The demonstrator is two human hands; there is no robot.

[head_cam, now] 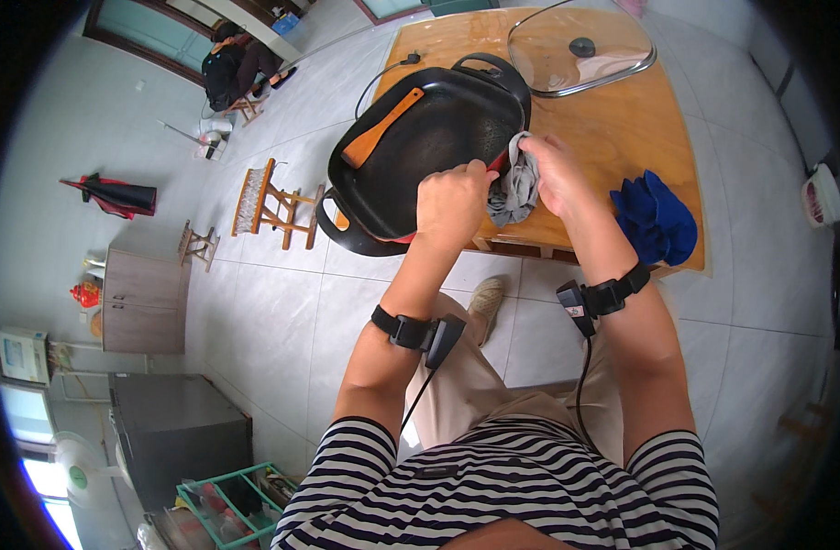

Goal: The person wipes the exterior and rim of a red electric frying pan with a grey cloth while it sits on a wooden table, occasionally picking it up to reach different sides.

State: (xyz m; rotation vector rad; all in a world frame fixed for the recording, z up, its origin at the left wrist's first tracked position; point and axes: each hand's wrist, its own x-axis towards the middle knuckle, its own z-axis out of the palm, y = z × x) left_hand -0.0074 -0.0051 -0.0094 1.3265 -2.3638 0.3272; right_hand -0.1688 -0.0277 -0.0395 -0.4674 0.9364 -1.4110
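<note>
A black rectangular electric skillet (454, 130) with a red outer side lies before me at the table's left side, one handle over the edge. My left hand (454, 196) is closed over its near rim, thumb by the red side. A crumpled grey cloth (520, 185) is in my right hand (554, 172), pressed against the skillet's outer right side. The fingers behind the cloth are partly hidden. Inside the skillet rests a wooden spatula (384, 129), slanting along the left wall.
A glass lid (551, 51) with a black knob lies at the back of the wooden table (599, 130). Near the right corner is a blue cloth (657, 220). A power plug (412, 58) sits behind the skillet. Folding stools (272, 206) stand left; a person (231, 69) sits farther off.
</note>
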